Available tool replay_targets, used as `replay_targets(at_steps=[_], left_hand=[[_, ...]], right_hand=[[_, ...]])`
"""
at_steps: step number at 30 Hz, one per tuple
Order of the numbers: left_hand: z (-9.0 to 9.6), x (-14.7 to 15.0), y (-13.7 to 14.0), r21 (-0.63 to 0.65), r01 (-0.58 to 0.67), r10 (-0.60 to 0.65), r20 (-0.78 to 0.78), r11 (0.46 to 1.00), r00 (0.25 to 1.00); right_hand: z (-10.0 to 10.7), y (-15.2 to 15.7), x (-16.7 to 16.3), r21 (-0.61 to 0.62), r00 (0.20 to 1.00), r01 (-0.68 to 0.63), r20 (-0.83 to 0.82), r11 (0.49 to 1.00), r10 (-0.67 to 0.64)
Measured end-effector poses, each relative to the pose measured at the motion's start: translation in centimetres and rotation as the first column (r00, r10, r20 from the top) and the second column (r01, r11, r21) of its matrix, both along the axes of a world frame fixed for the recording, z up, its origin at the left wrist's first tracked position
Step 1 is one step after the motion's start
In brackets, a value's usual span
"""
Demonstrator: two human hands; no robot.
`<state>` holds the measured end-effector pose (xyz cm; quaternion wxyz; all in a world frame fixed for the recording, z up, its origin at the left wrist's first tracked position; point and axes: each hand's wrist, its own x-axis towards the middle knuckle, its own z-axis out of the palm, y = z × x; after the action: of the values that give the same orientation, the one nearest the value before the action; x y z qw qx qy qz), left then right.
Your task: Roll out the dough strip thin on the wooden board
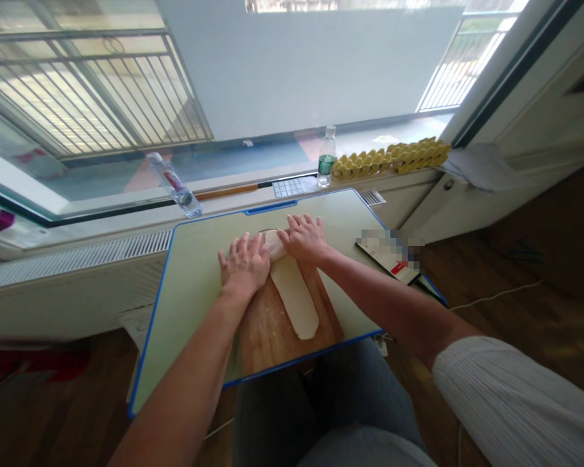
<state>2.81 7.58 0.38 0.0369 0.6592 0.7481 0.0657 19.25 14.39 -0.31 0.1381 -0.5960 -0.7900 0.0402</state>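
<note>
A long flat strip of pale dough (296, 298) lies lengthwise on a wooden board (263, 324). Near the strip's far end, a pale rounded piece (274, 247) shows between my hands; whether it is a rolling pin or rolled-up dough I cannot tell. My left hand (246, 263) lies palm down at the left end of this piece, fingers spread and pointing away from me. At its right end, my right hand (304, 238) also presses palm down with fingers outstretched. Both palms hide what is beneath them.
The board rests on a small blue-edged table (189, 292). A phone-like flat object (384, 259) lies at its right edge. Along the windowsill stand two plastic bottles, one tilted (175, 185) and one upright (326, 159), beside a yellow bumpy object (389, 159).
</note>
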Motion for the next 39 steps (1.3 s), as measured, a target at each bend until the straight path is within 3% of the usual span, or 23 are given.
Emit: replay_targets(at_steps=[8,15,18,20,25,30,39], left_hand=[[0.0,2.3,-5.6,0.047,0.104,-0.105,0.031,0.993,0.994],[-0.2,1.4,-8.9,0.180,0.284,-0.313,0.163,0.942,0.936],[-0.2,0.7,-8.0,0.247,0.268,-0.318,0.191,0.931,0.929],[-0.4,0.5,-7.0,0.274,0.210,-0.257,0.149,0.939,0.955],[-1.0,0.4,-4.4,0.212,0.092,-0.098,0.018,0.973,0.995],[-0.6,0.2,-2.1,0.116,0.111,-0.111,-0.007,0.987,0.994],[-0.2,-0.6,1.5,0.037,0.124,-0.124,0.000,0.992,0.992]], right_hand=[[-0.1,-6.7,3.1,-0.028,0.999,0.002,0.054,1.000,-0.001],[0.3,-11.2,4.7,-0.013,0.999,0.001,0.042,1.000,0.000],[0.6,-11.1,4.4,-0.006,0.999,-0.018,0.041,1.000,0.018],[0.5,-10.5,4.1,0.006,0.999,-0.036,0.040,0.999,0.036],[-0.2,-8.7,3.6,0.036,0.997,-0.048,0.064,0.998,0.045],[-0.4,-6.4,3.0,0.052,0.999,-0.029,0.043,0.998,0.027],[-0.2,-2.3,2.1,-0.023,0.998,-0.048,0.034,0.999,0.049]])
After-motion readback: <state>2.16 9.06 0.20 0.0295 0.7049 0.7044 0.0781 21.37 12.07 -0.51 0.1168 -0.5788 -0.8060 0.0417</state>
